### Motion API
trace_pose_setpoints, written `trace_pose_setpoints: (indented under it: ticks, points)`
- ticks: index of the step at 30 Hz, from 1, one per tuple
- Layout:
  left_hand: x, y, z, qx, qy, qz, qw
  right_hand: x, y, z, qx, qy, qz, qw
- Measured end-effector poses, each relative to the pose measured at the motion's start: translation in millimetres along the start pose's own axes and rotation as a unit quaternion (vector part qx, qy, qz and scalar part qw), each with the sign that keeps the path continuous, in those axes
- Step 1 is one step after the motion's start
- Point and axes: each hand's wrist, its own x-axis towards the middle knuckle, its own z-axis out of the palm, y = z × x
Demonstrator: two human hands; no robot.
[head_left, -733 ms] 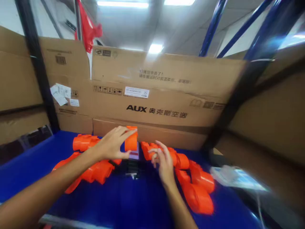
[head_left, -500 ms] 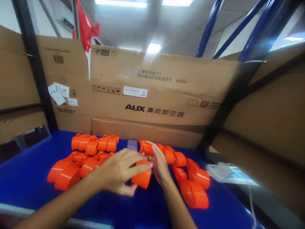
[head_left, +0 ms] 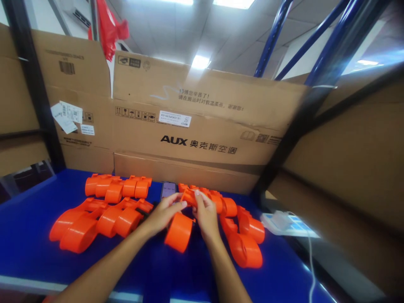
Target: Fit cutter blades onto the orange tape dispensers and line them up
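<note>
An orange plastic part (head_left: 179, 232) with a wide rounded end is between my hands, its rounded end towards me. My left hand (head_left: 166, 212) pinches the narrow far end from the left with thumb and fingers. From the right, my right hand (head_left: 204, 210) grips the same end, thumb on top. Fingers partly cover that end, so its details are hidden. Similar orange parts (head_left: 78, 233) lie in two rows on the left, and more orange parts (head_left: 248, 250) lie on the right.
A phone (head_left: 168, 190) lies on the blue table surface (head_left: 132, 269) beyond my hands. Cardboard panels (head_left: 202, 162) wall in the back and sides. Dark shelf posts (head_left: 284, 139) stand at the corners. At right sits a white power strip (head_left: 288, 225) with a cable.
My left hand has moved from beside the rounded end to the part's far end, close to my right hand's fingers. The view has shifted slightly.
</note>
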Motion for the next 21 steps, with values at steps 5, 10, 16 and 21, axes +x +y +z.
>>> trace_pose_setpoints:
  ticks: [5, 10, 16, 21]
  points:
    - [-1.1, -1.2, -21.6, -0.071, 0.108, 0.019, 0.991, 0.0, -3.9, -6.6, -0.086, 0.005, -0.07, 0.994]
    - [-4.4, 6.2, -48.1, -0.2, 0.104, -0.015, 0.974, -3.1, -5.4, -12.8, -0.274, -0.164, -0.138, 0.937]
    - [-6.7, 10.9, -54.7, -0.291, 0.101, -0.013, 0.951, -11.3, -5.4, -15.5, -0.384, -0.366, -0.18, 0.828]
    - [-8.2, 9.4, -44.9, -0.294, 0.113, 0.017, 0.949, -9.5, -13.4, -5.9, -0.442, -0.403, -0.196, 0.777]
